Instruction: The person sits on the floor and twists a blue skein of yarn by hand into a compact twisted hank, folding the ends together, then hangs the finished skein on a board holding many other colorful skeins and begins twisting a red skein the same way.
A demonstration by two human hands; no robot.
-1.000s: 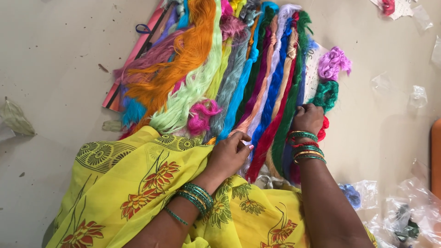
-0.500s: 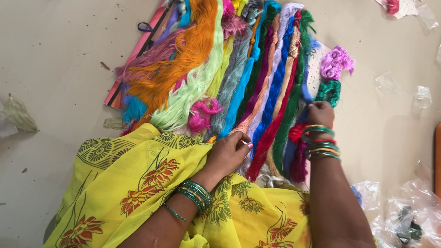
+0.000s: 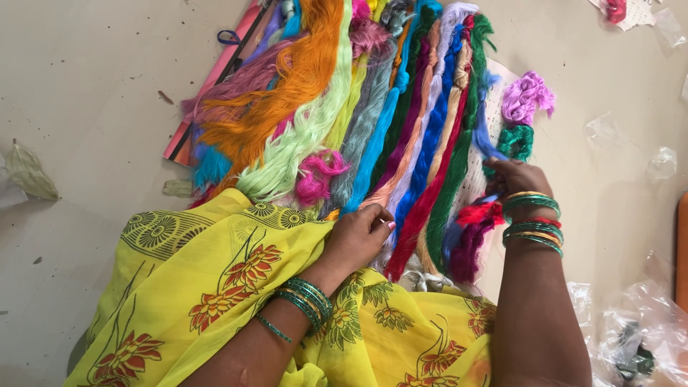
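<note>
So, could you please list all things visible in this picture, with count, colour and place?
thread skeins: many, mixed colours, side by side on floor, centre
purple skein: one, right of bundle
green skein: one, below purple one
pink board: one, under skeins, left
yellow cloth: one, orange flower print, over lap
clear bags: several, lower right floor
bangles: green and gold, both wrists
left hand: fingers resting on skein ends
right hand: pinching a blue strand

Silky glossy thread skeins (image 3: 401, 122); thin printed yellow cloth (image 3: 215, 287); shiny bangles (image 3: 532, 215); matt smooth floor (image 3: 86, 93); crinkly clear plastic (image 3: 645, 337).
</note>
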